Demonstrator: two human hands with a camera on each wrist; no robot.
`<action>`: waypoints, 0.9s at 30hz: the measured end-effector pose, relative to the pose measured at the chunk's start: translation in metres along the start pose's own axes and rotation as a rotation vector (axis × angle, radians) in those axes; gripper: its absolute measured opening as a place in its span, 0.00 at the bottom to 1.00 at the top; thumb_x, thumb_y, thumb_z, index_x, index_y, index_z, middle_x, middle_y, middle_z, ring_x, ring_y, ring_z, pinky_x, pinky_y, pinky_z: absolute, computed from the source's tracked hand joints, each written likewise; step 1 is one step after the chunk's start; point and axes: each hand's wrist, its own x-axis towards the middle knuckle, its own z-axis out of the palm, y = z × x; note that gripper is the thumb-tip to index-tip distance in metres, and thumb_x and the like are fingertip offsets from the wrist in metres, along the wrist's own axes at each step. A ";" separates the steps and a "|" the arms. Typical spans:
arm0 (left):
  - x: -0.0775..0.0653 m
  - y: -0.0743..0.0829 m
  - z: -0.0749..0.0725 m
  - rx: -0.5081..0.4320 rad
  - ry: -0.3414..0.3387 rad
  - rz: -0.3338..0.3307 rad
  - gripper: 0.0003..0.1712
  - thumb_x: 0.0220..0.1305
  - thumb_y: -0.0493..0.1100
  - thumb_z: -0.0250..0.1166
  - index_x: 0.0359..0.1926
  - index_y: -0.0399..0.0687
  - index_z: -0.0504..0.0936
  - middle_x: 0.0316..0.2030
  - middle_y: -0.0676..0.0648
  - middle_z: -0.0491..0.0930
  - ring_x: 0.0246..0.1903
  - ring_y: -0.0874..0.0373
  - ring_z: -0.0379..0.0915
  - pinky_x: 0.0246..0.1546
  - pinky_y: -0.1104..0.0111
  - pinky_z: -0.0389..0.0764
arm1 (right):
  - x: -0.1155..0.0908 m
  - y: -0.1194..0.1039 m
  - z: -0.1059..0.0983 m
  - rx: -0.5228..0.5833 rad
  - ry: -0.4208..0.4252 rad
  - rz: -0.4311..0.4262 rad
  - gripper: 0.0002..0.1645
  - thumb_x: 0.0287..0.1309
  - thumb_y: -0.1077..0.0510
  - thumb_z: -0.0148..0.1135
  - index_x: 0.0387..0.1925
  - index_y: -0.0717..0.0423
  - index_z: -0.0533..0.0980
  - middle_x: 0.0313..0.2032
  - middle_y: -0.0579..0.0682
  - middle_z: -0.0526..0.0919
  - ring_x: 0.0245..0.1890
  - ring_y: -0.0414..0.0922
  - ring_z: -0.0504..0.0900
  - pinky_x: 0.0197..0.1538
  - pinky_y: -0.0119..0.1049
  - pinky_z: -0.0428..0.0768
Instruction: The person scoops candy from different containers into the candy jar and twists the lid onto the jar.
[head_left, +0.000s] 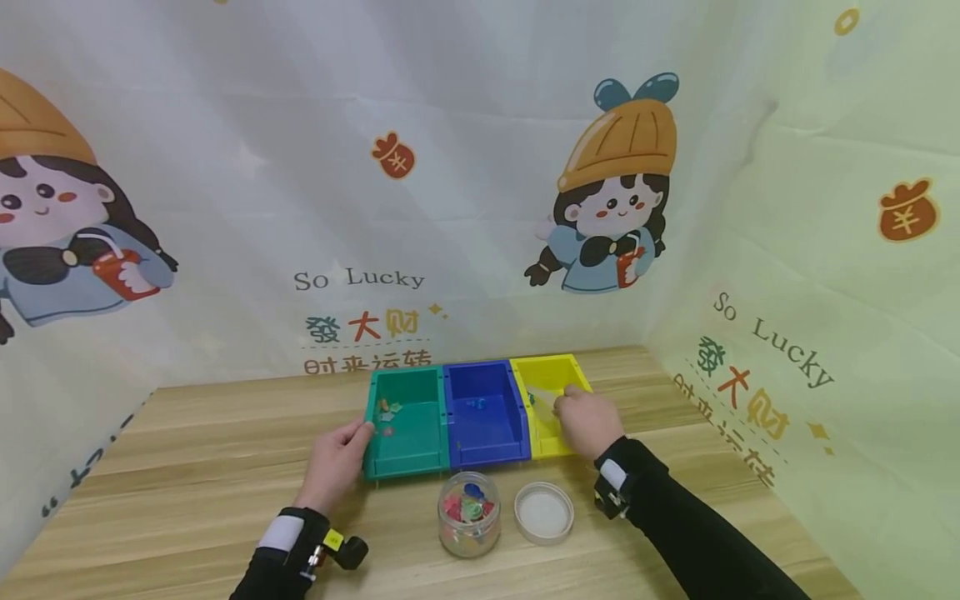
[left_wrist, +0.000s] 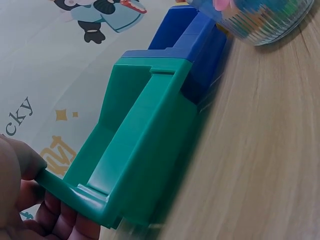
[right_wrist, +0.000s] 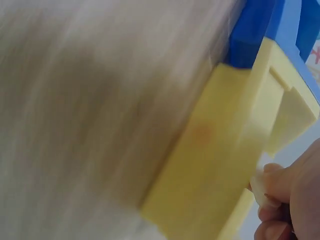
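My left hand (head_left: 335,462) grips the left wall of a green bin (head_left: 408,458), thumb at its rim and fingers curled against the outside, as the left wrist view shows. Several small coloured pieces (head_left: 387,414) lie in that bin. A blue bin (head_left: 487,457) joins it on the right, with small blue pieces (head_left: 477,403) inside. Over the yellow bin (head_left: 551,364) at the right end, my right hand (head_left: 591,421) pinches a pale, thin tweezers-like tool (head_left: 542,395). A small dark green piece (head_left: 531,398) shows at the tool's tip, inside the yellow bin.
In front of the bins stands a clear jar (head_left: 468,533) holding several coloured pieces. Its whitish round lid (head_left: 543,512) lies on the wooden table (head_left: 202,475) to the right of it. A printed curtain (head_left: 480,192) hangs behind and along both sides.
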 end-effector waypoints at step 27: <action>-0.001 0.002 -0.001 -0.010 0.009 -0.025 0.26 0.86 0.50 0.56 0.74 0.43 0.79 0.68 0.35 0.82 0.53 0.53 0.80 0.39 0.74 0.78 | 0.013 -0.005 -0.006 0.615 -0.333 0.628 0.20 0.77 0.55 0.62 0.54 0.67 0.88 0.38 0.56 0.84 0.36 0.48 0.78 0.34 0.32 0.69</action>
